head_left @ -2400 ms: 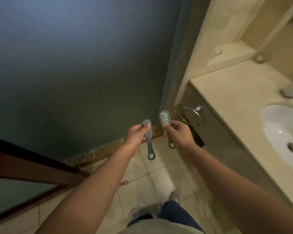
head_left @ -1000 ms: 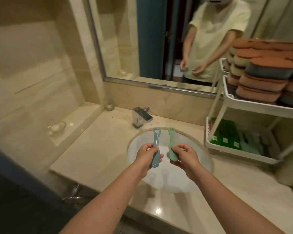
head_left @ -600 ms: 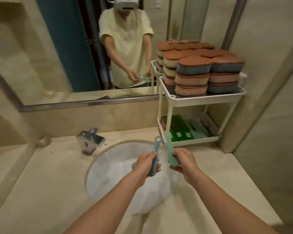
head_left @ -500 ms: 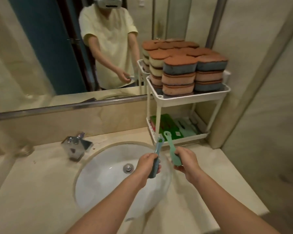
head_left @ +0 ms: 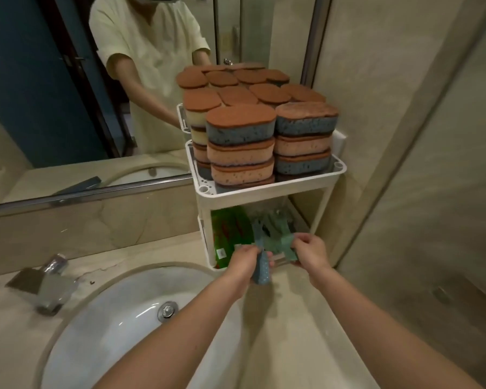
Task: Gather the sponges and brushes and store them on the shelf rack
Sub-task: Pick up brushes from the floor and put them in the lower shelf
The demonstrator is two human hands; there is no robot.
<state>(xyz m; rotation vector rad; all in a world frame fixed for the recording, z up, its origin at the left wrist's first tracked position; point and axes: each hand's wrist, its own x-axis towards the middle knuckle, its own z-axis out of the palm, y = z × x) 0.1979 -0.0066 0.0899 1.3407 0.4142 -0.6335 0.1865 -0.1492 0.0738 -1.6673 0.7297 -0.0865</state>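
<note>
Here, at the centre of the frame, the left hand [head_left: 243, 262] has its fingers curled round a blue-grey plastic scrubbing brush [head_left: 262, 272]. The brush head sits just outside the front edge of the white two-tier plastic shelf rack [head_left: 264, 190]. Just right of it, the right hand [head_left: 310, 255] pinches a pale green plastic brush [head_left: 288, 248] at the same edge, reaching into the lower tier. That tier holds green packets [head_left: 230, 231] on its left and more pale brushes [head_left: 272, 223] in the middle, with open height under the upper tier. Stacked brown-topped oval sponges [head_left: 242, 130] fill the upper tier to its rim. The rack stands in the corner beside the mirror [head_left: 54, 94]. The round white sink basin [head_left: 118, 327] lies lower left, its rim near the rack's foot, and bare beige stone countertop [head_left: 292, 338] runs beneath the forearms.
</note>
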